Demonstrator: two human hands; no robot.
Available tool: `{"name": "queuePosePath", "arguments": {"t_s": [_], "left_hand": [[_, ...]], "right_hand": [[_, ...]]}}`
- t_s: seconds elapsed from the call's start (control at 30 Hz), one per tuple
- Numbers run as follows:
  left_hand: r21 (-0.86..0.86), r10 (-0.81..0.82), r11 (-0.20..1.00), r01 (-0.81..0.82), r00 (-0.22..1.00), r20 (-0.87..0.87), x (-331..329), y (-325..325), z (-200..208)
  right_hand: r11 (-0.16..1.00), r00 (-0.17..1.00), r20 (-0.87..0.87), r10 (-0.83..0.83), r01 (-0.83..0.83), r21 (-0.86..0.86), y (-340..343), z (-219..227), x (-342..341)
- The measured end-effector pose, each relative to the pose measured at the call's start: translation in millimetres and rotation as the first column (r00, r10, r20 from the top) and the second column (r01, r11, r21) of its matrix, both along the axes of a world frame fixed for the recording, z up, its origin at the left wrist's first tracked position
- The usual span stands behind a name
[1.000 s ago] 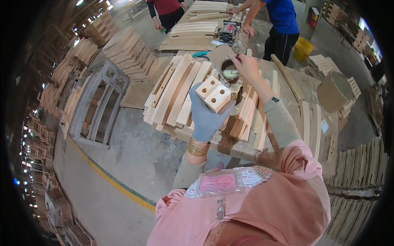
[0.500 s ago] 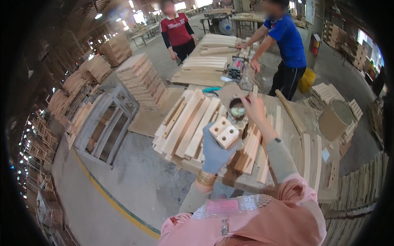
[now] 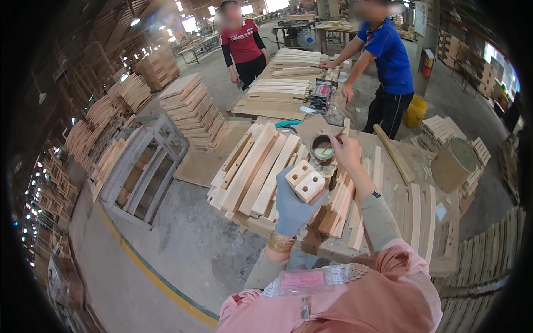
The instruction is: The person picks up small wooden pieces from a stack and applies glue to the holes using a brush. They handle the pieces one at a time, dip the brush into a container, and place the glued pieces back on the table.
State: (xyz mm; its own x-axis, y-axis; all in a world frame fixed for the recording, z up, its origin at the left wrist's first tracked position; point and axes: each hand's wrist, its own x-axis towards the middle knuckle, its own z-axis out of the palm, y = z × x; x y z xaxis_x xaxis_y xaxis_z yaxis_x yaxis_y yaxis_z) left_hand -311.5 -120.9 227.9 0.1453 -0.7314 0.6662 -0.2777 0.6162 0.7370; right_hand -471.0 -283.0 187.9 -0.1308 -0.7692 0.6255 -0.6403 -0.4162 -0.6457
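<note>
My left hand [image 3: 295,204], in a grey-blue glove, is closed around wooden blocks [image 3: 305,181]. Their pale end faces point up and show several round drilled holes. Just beyond them stands a round dark cup [image 3: 320,142] with a whitish substance inside. My bare right hand [image 3: 348,154] is at the cup's right side, fingers pinched on a thin wooden stick [image 3: 346,127]. The stick slants down toward the cup; its tip is too small to make out. Long wooden strips [image 3: 261,166] lie stacked left of my left hand, and shorter wood pieces [image 3: 334,213] lie to its right.
Across the table [image 3: 397,191] lie a loose wooden bar [image 3: 394,154] and a teal-handled tool [image 3: 288,123]. A round drum [image 3: 454,164] stands to the right. Stacked boards [image 3: 191,111] and a grey rack [image 3: 141,169] are at left. Two people stand at the far end, beside a clamp-like machine [image 3: 321,95].
My right hand has lowered slightly, and the stick now shows slanting toward the cup. The left hand keeps its hold on the blocks. Far off, the person in blue has shifted a little.
</note>
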Motion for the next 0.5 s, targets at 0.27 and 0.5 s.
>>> {"name": "queuePosePath", "arguments": {"t_s": [0.27, 0.5], "left_hand": [[0.042, -0.087, 0.995, 0.091, 0.992, -0.088, 1, -4, 0], [0.053, -0.024, 0.998, 0.027, 0.998, -0.056, 3, -7, -1]], "right_hand": [[0.998, 0.997, 0.046, 0.064, -0.063, -0.015, -3, -1, 3], [0.997, 0.998, 0.004, 0.063, -0.063, -0.035, -9, -2, 2]]}}
